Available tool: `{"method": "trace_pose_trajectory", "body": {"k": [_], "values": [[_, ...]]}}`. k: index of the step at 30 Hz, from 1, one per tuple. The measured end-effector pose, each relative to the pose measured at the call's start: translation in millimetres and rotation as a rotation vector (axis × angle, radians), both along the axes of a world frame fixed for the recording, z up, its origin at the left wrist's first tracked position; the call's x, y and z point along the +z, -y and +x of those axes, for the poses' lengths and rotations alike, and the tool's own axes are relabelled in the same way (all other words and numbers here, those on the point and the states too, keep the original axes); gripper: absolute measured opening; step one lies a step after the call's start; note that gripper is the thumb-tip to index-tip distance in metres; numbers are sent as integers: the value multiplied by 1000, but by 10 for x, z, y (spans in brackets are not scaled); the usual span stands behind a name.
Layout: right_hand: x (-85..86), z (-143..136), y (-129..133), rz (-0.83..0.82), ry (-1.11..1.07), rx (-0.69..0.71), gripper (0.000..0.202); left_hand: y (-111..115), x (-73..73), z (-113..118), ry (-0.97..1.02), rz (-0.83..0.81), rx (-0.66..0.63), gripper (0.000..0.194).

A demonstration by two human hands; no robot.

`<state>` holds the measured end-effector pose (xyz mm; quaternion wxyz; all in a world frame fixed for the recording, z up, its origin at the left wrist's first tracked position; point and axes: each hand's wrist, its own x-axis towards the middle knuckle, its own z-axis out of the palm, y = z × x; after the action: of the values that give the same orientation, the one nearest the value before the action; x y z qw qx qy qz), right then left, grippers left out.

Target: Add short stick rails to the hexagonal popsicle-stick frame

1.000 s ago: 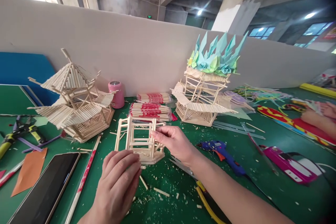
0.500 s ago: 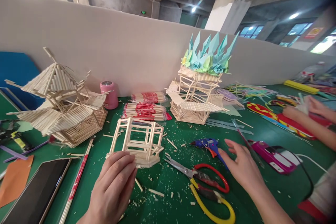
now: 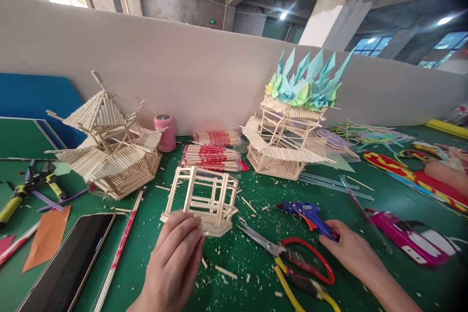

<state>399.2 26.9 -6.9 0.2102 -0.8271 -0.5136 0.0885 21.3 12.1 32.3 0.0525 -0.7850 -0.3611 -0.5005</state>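
My left hand (image 3: 175, 258) pinches the near bottom edge of a small open frame of wooden sticks (image 3: 204, 200), holding it tilted above the green table. On the right, my right hand (image 3: 351, 248) closes its thumb and fingers on the handle end of a blue glue gun (image 3: 305, 214), whose nozzle points left. Scissors with red and yellow handles (image 3: 288, 258) lie between my hands, blades toward the frame. Behind stand a stick pagoda (image 3: 109, 146) at the left and a stick building (image 3: 281, 151) topped with teal and green folded paper.
Red-banded stick bundles (image 3: 212, 156) and a pink container (image 3: 165, 132) stand at the back. A phone (image 3: 69, 263), orange paper (image 3: 47, 239) and pliers (image 3: 22, 195) lie left. A magenta device (image 3: 409, 239) is at the right, near another person's hand (image 3: 446, 175).
My right hand has moved onto the glue gun's handle and closed on it. The view has shifted left, and the other person's hands have partly left the picture.
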Motion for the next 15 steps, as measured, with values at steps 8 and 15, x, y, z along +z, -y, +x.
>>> {"method": "trace_pose_trajectory", "body": {"k": [8,15], "values": [[318,-208,184,-42,-704,7,32,-48,22,46,-6,26,31,19],[592,-935,368,38,-1183,122,38,-73,24,71,8,16,67,20]]}}
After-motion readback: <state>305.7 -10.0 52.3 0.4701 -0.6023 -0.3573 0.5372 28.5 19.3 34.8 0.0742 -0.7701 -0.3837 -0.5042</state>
